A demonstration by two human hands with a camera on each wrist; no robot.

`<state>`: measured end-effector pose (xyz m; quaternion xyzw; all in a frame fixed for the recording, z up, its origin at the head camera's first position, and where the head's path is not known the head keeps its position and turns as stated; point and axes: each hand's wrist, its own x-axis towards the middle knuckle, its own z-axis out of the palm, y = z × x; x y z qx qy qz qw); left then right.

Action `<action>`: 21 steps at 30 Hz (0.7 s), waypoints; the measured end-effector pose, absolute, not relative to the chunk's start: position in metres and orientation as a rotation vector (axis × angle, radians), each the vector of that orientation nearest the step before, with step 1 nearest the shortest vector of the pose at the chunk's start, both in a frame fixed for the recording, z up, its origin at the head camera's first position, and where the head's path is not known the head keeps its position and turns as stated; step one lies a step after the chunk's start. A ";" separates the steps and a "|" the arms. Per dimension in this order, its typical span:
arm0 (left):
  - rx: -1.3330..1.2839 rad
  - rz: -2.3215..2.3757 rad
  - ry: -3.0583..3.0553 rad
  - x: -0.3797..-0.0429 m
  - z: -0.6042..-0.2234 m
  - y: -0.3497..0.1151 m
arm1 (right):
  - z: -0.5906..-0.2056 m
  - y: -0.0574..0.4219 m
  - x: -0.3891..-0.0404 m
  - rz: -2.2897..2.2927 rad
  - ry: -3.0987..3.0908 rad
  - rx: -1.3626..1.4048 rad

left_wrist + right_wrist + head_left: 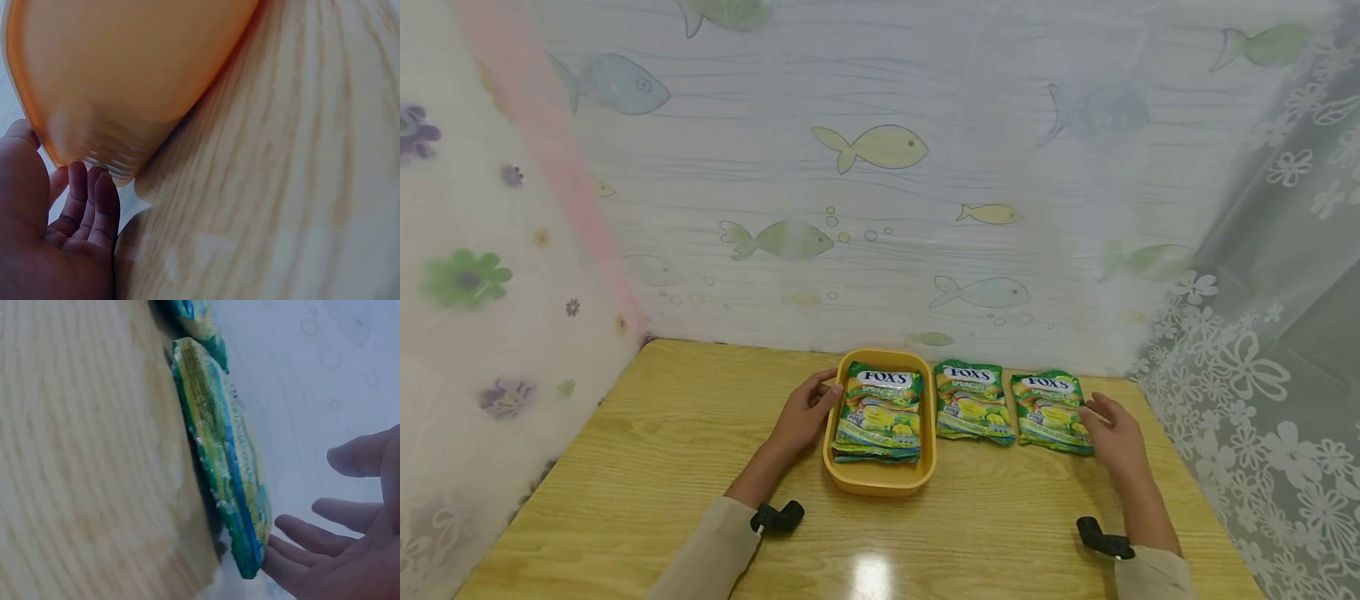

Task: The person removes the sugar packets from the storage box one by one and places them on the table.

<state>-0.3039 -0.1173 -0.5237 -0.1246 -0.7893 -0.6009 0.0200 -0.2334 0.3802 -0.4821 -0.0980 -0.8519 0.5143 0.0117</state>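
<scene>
A yellow plastic tray (pixel 880 482) stands on the table with a stack of green FOX'S Spring Tea candy packets (pixel 880 417) inside. My left hand (pixel 806 414) holds the tray's left side near its far corner, thumb at the rim and fingers against the outer wall (pixel 125 56). Two more candy packets lie face up to the right, a nearer-to-tray one (pixel 974 402) and an outer one (pixel 1051 412). Beside the outer packet's right edge is my right hand (pixel 1116 433), thumb and fingers spread apart. In the right wrist view its lower fingers (pixel 294 556) reach that packet's edge.
The wooden table (pixel 700 417) ends at a back curtain (pixel 880 208) printed with fish. A flowered curtain (pixel 475 333) hangs on the left, a lace-patterned one (pixel 1262 375) on the right. Black wrist mounts (pixel 778 517) sit at both sleeves.
</scene>
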 end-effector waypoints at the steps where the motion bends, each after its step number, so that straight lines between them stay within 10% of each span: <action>1: -0.378 -1.865 -2.450 -0.304 -0.523 -0.117 | -0.481 0.380 -0.233 1.605 -2.652 -0.296; 21: -0.347 -1.855 -2.464 -0.303 -0.522 -0.116 | -0.442 0.335 -0.225 1.565 -2.629 -0.007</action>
